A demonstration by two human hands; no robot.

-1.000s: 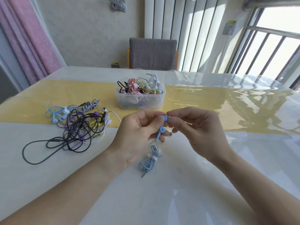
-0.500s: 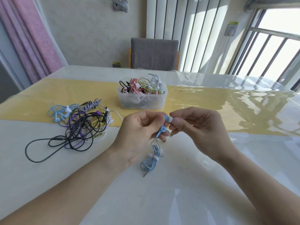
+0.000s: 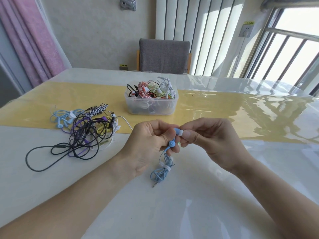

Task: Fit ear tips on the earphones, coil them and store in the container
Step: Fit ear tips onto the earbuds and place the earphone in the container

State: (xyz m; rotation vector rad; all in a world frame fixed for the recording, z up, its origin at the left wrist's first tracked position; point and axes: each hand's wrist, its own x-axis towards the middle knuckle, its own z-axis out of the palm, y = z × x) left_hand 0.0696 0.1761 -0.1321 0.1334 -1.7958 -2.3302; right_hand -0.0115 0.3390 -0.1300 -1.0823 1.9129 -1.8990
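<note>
My left hand (image 3: 148, 144) pinches the blue earphones (image 3: 172, 144); my right hand (image 3: 208, 140) pinches a white ear tip (image 3: 180, 132) onto one bud. Cord bundled below. Container (image 3: 151, 105) far centre holds finished sets; tangled pile (image 3: 86, 131) left remains.

A glossy clear plastic sheet (image 3: 224, 104) covers the white surface and its matt yellow cloth runner (image 3: 51, 100); at 12 o'clock, a translucent, frosted plastic container (image 3: 151, 106) stands before a grey woven-fabric chair back (image 3: 164, 56). Smooth rubbery-looking pale blue earphone cable (image 3: 162, 171) ends in a shiny metal plug (image 3: 154, 184).
</note>
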